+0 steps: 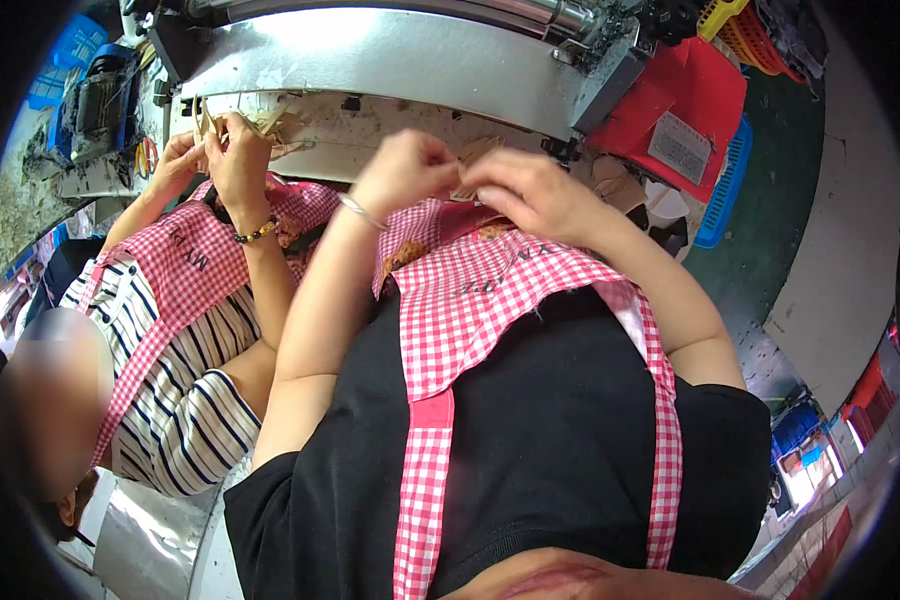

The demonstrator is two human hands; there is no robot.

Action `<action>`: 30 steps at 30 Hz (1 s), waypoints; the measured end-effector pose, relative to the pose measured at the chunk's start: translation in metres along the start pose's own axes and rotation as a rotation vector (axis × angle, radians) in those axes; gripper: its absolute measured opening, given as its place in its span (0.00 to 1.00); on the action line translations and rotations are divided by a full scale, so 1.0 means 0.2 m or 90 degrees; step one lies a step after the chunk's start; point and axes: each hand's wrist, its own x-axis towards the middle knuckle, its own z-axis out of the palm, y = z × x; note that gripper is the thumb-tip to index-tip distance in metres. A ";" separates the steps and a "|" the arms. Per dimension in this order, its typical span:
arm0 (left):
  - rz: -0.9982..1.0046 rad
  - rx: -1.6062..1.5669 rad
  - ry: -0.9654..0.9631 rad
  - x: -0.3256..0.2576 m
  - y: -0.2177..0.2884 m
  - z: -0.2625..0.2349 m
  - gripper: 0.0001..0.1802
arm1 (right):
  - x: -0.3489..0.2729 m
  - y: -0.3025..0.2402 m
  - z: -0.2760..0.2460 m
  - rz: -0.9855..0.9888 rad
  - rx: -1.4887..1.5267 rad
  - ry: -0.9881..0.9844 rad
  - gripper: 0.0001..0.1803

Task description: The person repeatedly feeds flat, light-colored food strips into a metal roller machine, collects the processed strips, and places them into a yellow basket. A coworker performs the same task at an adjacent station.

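Observation:
My left hand (406,182) and my right hand (532,192) meet in front of my chest, above my red-and-white checked apron (480,325). On the left, the fingers are curled into a pinch. The right hand's fingers bend toward it, fingertips close together and smeared by motion. Whatever they grip between them is too small and blurred to name. Pale beige pieces (478,150) show just beyond the fingertips. A thin bangle (362,212) circles my left wrist.
A metal machine (380,55) with a roller (545,15) stands ahead. At left, a co-worker's hands (232,165) hold beige strips. Orange-handled scissors (146,157) lie beyond them. To the right are a red sheet-like thing (660,95) with a white label and a blue basket (727,185).

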 end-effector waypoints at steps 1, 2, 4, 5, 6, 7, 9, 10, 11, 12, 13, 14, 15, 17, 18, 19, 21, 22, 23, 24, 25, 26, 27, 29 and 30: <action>0.012 0.110 0.104 0.04 -0.12 0.12 0.13 | -0.06 0.10 0.07 0.067 -0.021 -0.030 0.15; 0.023 0.219 0.210 0.07 -0.22 0.22 0.14 | -0.12 0.22 0.13 0.133 -0.043 -0.062 0.16; -0.008 0.258 0.247 0.14 -0.35 0.31 0.16 | -0.20 0.56 0.30 0.259 -0.081 -0.003 0.17; -0.016 0.287 0.262 0.16 -0.39 0.33 0.18 | -0.18 0.57 0.31 0.322 -0.101 0.028 0.17; -0.024 0.316 0.278 0.17 -0.43 0.35 0.20 | -0.17 0.58 0.33 0.327 -0.092 0.057 0.18; -0.044 0.302 0.247 0.19 -0.47 0.36 0.22 | -0.15 0.59 0.34 0.331 -0.083 0.085 0.18; 0.008 0.253 0.261 0.19 -0.52 0.39 0.20 | -0.10 0.58 0.34 0.289 -0.082 0.140 0.17; 0.034 0.227 0.269 0.19 -0.55 0.40 0.19 | -0.09 0.58 0.35 0.279 -0.089 0.135 0.16; 0.048 0.246 0.275 0.19 -0.54 0.40 0.18 | -0.07 0.57 0.35 0.267 -0.095 0.129 0.16; 0.061 0.264 0.282 0.17 -0.53 0.41 0.17 | -0.05 0.56 0.35 0.254 -0.102 0.122 0.15; 0.075 0.282 0.289 0.16 -0.52 0.41 0.17 | -0.04 0.55 0.35 0.258 -0.085 0.121 0.16; 0.096 0.278 0.310 0.14 -0.51 0.41 0.16 | -0.04 0.52 0.34 0.264 -0.068 0.120 0.18; 0.116 0.274 0.332 0.12 -0.51 0.39 0.16 | -0.04 0.51 0.34 0.269 -0.052 0.119 0.19; 0.150 0.269 0.363 0.10 -0.53 0.37 0.15 | -0.03 0.51 0.37 0.213 -0.072 0.195 0.20; 0.163 0.268 0.371 0.09 -0.56 0.37 0.15 | -0.03 0.51 0.39 0.183 -0.081 0.232 0.21; 0.176 0.267 0.379 0.08 -0.58 0.36 0.15 | -0.02 0.51 0.41 0.146 -0.122 0.277 0.23; 0.099 0.017 0.341 0.04 -0.56 0.34 0.14 | 0.02 0.49 0.45 0.068 -0.202 0.374 0.27; 0.061 -0.106 0.317 0.02 -0.55 0.33 0.13 | 0.03 0.50 0.47 0.121 -0.124 0.358 0.27; 0.101 -0.307 0.271 0.01 -0.55 0.33 0.13 | 0.05 0.48 0.48 0.173 -0.046 0.340 0.27; 0.093 -0.379 0.244 -0.01 -0.54 0.32 0.12 | 0.06 0.47 0.49 0.224 0.033 0.320 0.27; 0.085 -0.449 0.216 -0.03 -0.53 0.33 0.12 | 0.08 0.46 0.49 0.228 0.160 0.287 0.26; 0.078 -0.520 0.188 -0.05 -0.50 0.33 0.11 | 0.11 0.39 0.45 0.229 0.284 0.250 0.25; 0.076 -0.524 0.143 -0.07 -0.49 0.34 0.12 | 0.13 0.34 0.43 0.229 0.407 0.210 0.25; 0.072 -0.530 0.050 -0.08 -0.48 0.34 0.14 | 0.13 0.35 0.45 0.270 0.429 0.203 0.19; 0.060 -0.531 0.007 -0.08 -0.48 0.33 0.15 | 0.14 0.36 0.45 0.292 0.440 0.201 0.17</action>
